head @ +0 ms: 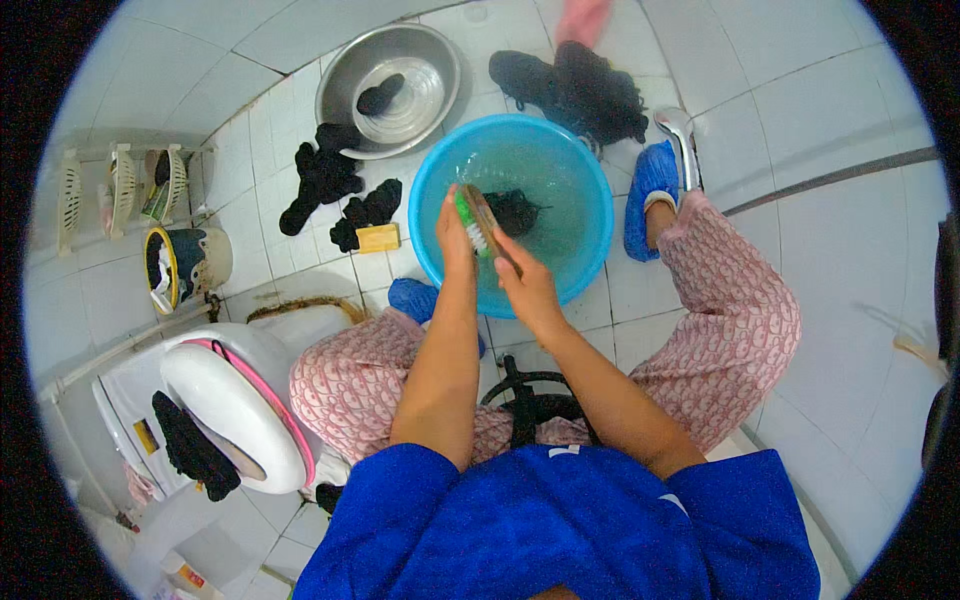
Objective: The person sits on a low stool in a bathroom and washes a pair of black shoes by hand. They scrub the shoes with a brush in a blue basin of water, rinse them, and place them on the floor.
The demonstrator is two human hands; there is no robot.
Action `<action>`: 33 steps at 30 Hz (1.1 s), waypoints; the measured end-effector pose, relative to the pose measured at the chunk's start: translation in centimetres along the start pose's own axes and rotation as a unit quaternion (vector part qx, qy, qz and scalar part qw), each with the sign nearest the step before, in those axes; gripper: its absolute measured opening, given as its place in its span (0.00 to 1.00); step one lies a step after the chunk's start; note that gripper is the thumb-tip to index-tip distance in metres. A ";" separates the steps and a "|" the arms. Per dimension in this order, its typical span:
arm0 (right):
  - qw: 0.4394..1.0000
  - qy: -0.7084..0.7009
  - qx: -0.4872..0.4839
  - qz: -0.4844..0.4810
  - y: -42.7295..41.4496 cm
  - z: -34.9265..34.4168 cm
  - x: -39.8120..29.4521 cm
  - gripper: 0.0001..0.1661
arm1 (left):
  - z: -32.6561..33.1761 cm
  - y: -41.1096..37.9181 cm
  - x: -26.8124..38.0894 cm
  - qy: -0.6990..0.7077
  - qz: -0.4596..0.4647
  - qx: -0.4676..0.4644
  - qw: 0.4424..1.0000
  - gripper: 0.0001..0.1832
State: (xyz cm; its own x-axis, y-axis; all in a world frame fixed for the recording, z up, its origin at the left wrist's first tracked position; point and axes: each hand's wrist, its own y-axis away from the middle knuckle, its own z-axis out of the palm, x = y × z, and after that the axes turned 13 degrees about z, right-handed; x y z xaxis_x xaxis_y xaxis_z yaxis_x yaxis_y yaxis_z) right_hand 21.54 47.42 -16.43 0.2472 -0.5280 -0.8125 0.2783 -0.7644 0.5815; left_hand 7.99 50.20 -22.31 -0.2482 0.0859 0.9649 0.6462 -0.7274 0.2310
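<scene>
Over a blue plastic basin [425, 259] of cloudy water, my right hand [531, 285] grips a scrub brush [484, 214] with a brown back. Its green and white bristles face left, towards my left hand [451, 238]. That hand lies along the bristle side with its fingers fairly straight; its thumb is hidden, so I cannot tell whether it grips the brush. Beyond the brush, a dark fabric item [514, 214] sits in the basin water, partly covered by the brush. A yellow bar of soap [379, 238] rests on the tiled floor left of the basin.
Black fabric items [322, 176] lie beside a metal basin [334, 97], which holds another dark piece [380, 94]. More dark fabric [577, 90] is at the top, near a pink blurred shape [583, 22]. A toilet [225, 405] stands left; a shower head [679, 127] lies right.
</scene>
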 end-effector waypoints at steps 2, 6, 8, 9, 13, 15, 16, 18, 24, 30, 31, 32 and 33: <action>0.997 0.065 0.051 0.000 -4.0 -0.8 2.1 0.25 | 0.6 0.3 0.0 0.021 -0.017 -0.021 0.999 0.24; 0.996 0.071 0.060 0.015 -4.8 -1.5 -0.5 0.26 | 1.3 0.0 1.2 0.007 -0.009 0.022 1.000 0.26; 0.999 -0.049 -0.010 -0.005 -1.4 -0.6 -0.3 0.26 | 0.7 -0.5 0.8 0.061 -0.048 0.055 0.995 0.27; 0.998 -0.032 -0.025 0.051 1.0 -0.5 -1.5 0.26 | 0.6 -0.6 1.0 0.077 -0.065 0.055 0.993 0.26; 0.972 0.212 0.095 -0.027 -5.6 -2.4 3.9 0.26 | 0.1 0.5 1.8 -0.006 -0.013 0.013 1.000 0.25; 0.960 0.254 0.112 0.034 -8.4 -3.2 2.3 0.25 | -0.6 0.7 1.8 0.007 -0.026 0.027 0.999 0.25; 0.960 0.254 0.111 0.035 -8.6 -3.7 0.5 0.24 | -2.4 0.5 0.7 -0.027 0.023 0.006 0.999 0.25; 0.953 0.249 0.172 0.011 -10.9 -5.9 1.3 0.23 | -2.9 0.7 0.6 -0.041 0.031 -0.029 0.998 0.25; 0.962 0.122 0.117 0.214 -12.9 -7.2 7.6 0.23 | -2.9 2.3 1.5 -0.065 -0.137 -0.077 0.986 0.34; 0.996 0.008 0.031 0.081 -1.6 -1.7 3.9 0.24 | -3.6 2.6 0.9 -0.083 -0.114 -0.132 0.981 0.31; 0.996 0.058 0.051 0.052 -1.0 -1.0 4.2 0.24 | -3.4 2.6 0.9 -0.079 -0.113 -0.124 0.983 0.31; 0.991 0.082 0.035 0.102 -2.2 -1.5 4.5 0.25 | -3.4 2.7 0.9 -0.076 -0.112 -0.115 0.984 0.31; 0.992 0.077 0.060 0.075 -4.4 -2.1 6.7 0.23 | -3.1 2.8 1.1 -0.072 -0.110 -0.108 0.985 0.31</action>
State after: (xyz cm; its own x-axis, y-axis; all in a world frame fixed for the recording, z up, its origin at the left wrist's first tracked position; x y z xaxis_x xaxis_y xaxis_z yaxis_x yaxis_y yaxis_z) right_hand 23.87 48.07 -24.33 0.4186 -0.5838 -0.6957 0.1173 -0.7248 0.6788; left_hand 7.32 46.17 -21.02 -0.2495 0.3414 0.9062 0.4153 -0.8077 0.4186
